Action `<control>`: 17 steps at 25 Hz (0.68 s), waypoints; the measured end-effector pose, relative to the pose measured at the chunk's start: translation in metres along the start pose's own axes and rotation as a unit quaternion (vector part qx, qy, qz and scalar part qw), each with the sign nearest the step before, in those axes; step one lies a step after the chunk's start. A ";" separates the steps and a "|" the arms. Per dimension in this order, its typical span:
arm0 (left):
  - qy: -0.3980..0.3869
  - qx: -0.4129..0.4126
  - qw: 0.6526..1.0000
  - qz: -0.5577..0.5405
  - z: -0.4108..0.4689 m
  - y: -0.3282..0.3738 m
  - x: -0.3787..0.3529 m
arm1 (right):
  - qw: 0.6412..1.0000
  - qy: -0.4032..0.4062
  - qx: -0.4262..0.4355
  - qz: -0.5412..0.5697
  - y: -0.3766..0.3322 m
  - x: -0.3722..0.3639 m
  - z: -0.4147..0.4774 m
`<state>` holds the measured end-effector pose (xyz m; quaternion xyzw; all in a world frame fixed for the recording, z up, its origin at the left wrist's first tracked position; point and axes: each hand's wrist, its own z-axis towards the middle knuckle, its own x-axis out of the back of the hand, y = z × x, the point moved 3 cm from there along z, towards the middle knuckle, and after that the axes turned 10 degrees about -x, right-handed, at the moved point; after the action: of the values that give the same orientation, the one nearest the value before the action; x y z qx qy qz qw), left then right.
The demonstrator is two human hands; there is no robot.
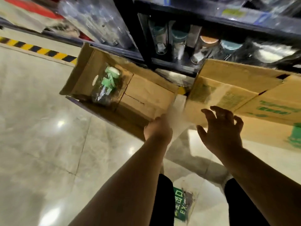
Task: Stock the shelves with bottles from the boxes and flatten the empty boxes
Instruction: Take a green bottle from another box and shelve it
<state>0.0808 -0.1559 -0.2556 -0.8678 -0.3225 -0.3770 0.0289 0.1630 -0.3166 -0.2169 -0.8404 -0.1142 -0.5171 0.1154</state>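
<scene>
Head camera: my left hand point(157, 128) meets the open box point(146, 93) at its near corner, grip blurred, I cannot tell; my right hand point(223, 128) spreads loose over the printed box point(236, 88). One green-labelled bottle point(105, 85) lies inside the open box, below the shelf point(172, 64)

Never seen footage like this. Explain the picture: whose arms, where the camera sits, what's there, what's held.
No machine: a person wears one camera on the head, looking down at their own bare arms. On the floor, before a shelf of bottles, stand two cardboard boxes. The open box holds one green-wrapped bottle. The left hand meets a pale flap at that box's edge; blur hides its grip. The right hand, fingers spread, holds nothing, by the printed box.
</scene>
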 end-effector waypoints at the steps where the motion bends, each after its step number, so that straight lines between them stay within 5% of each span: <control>1: -0.002 -0.006 1.000 0.007 0.005 -0.009 -0.002 | 1.000 -0.009 -0.006 -0.003 -0.013 -0.008 0.001; 7: -0.032 -0.049 0.997 -0.054 0.015 -0.048 0.002 | 0.999 -0.038 -0.026 -0.012 -0.067 -0.029 0.016; 11: 0.036 -0.090 0.995 -0.008 0.007 -0.089 0.036 | 0.998 -0.039 -0.042 -0.001 -0.105 -0.024 0.012; 17: 0.056 -0.019 0.998 -0.013 0.012 -0.167 0.106 | 0.998 -0.066 0.014 0.001 -0.164 -0.010 0.028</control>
<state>0.0454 0.0371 -0.2253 -0.8413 -0.3245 -0.4316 0.0259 0.1308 -0.1529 -0.2253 -0.8710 -0.1276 -0.4591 0.1197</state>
